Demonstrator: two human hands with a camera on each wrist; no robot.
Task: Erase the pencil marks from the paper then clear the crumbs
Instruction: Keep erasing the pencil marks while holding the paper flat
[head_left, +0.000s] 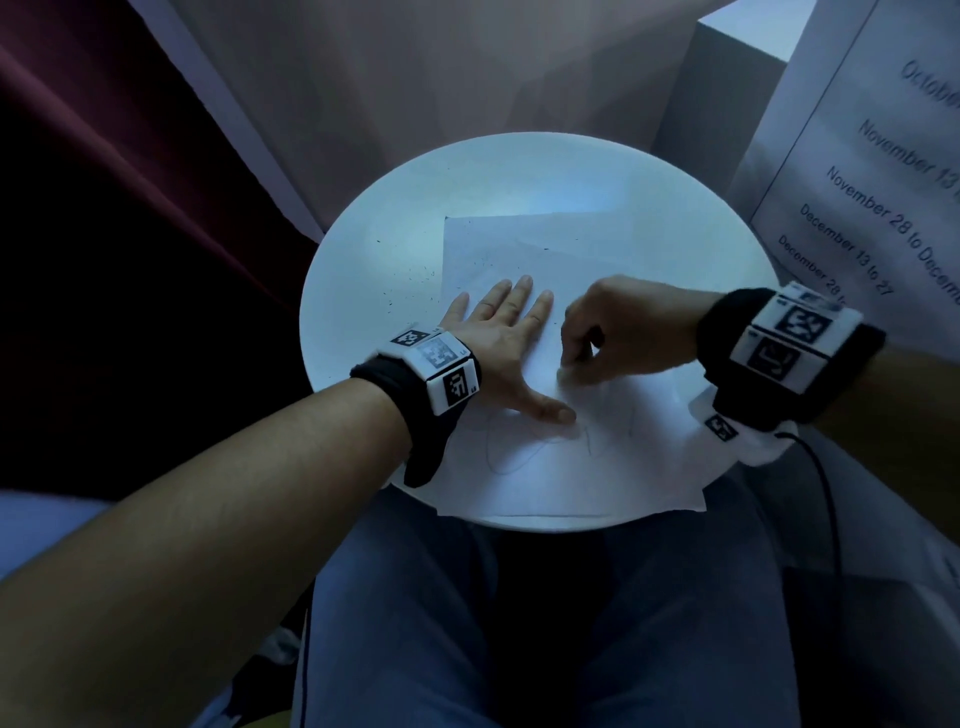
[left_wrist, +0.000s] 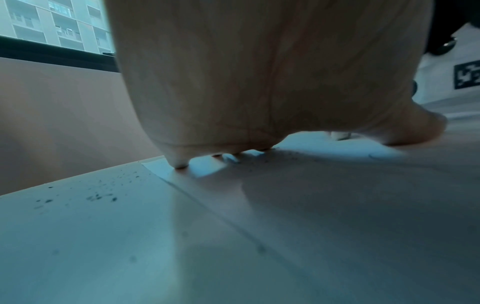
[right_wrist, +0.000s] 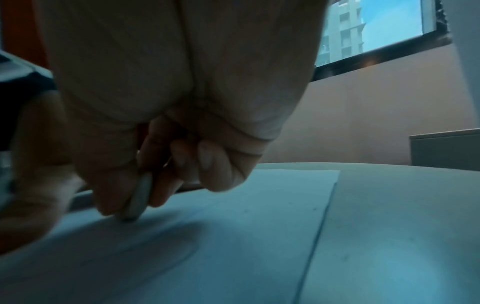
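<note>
A white sheet of paper (head_left: 582, 467) lies on a round white table (head_left: 363, 291). Faint looping pencil lines (head_left: 519, 457) run across its near half. My left hand (head_left: 511, 343) lies flat on the paper with straight, spread fingers and holds it down. My right hand (head_left: 587, 353) pinches a small pale eraser (head_left: 563, 375) and presses its end onto the paper just right of the left thumb. In the right wrist view the eraser (right_wrist: 139, 197) sits between thumb and fingers, tip on the sheet (right_wrist: 233, 226). Dark eraser crumbs (head_left: 410, 280) speckle the table left of the paper; the left wrist view shows these crumbs (left_wrist: 98, 195) too.
A grey box-like surface (head_left: 717, 93) stands behind the table. A printed page with dates (head_left: 883, 171) hangs at the right. A dark red curtain (head_left: 104, 182) fills the left. My legs in blue trousers (head_left: 519, 623) are under the table's near edge. A black cable (head_left: 826, 499) trails from the right wrist.
</note>
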